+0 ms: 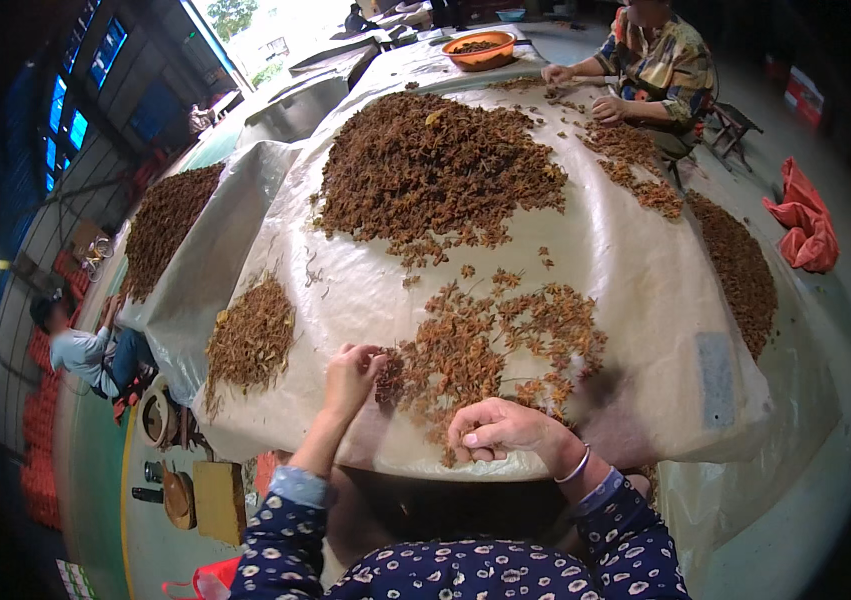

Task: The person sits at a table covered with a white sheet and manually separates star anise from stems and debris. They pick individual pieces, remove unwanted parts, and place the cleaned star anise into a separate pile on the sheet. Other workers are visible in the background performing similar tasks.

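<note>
Dried star anise (455,360) lies spread in a loose patch on a pale plastic sheet in front of me. My left hand (354,375) is at the patch's left edge, thumb and fingertips close together beside a small dark clump; whether it grips any is unclear. At the near edge of the sheet, my right hand (496,431) hovers by the star anise with curled fingers, and what lies inside them cannot be made out. A large heap of star anise (440,165) rises farther back. Left of my left hand sits a small pile of stems and bits (253,334).
An orange basin (479,51) stands at the table's far end. Across at the right, a co-worker (658,67) handles star anise; another person (95,352) sits at the left. A red sack (808,217) lies on the right floor, a yellow block (219,502) at lower left.
</note>
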A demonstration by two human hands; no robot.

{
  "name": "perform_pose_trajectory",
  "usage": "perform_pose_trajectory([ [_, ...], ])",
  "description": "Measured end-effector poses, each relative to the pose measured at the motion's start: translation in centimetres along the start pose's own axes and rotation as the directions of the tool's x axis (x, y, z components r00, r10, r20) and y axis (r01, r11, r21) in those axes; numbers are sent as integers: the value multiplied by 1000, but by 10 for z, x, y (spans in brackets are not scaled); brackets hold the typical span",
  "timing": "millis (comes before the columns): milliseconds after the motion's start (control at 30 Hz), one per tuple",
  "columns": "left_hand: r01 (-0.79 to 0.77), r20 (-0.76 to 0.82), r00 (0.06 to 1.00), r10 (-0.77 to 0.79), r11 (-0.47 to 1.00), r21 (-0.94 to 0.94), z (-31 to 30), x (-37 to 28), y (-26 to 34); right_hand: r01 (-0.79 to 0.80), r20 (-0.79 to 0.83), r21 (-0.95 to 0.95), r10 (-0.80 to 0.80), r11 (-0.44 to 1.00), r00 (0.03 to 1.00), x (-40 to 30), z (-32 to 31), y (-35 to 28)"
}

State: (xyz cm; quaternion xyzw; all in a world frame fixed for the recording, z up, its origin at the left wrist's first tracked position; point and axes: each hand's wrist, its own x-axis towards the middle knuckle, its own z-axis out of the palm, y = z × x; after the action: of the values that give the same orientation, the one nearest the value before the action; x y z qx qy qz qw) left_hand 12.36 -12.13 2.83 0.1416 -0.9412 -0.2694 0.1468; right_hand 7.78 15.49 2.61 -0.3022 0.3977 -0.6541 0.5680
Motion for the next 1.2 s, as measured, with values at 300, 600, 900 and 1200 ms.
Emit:
perform_pose_trajectory([
  [300,47,19,999,-43,972,-231,25,3,-27,63,403,-613,244,788,882,1,25,9],
  [600,337,402,914,-47,637,-693,-21,-53,48,180,-471,-268,-291,947,833,25,31,14],
  [900,-118,-69,993,97,867,-485,10,-81,88,356,-507,48,-284,933,814,40,20,21],
  [1200,-364,-238,912,333,925,-104,-14,-92,56,491,-656,296,-199,819,728,35,1,16],
])
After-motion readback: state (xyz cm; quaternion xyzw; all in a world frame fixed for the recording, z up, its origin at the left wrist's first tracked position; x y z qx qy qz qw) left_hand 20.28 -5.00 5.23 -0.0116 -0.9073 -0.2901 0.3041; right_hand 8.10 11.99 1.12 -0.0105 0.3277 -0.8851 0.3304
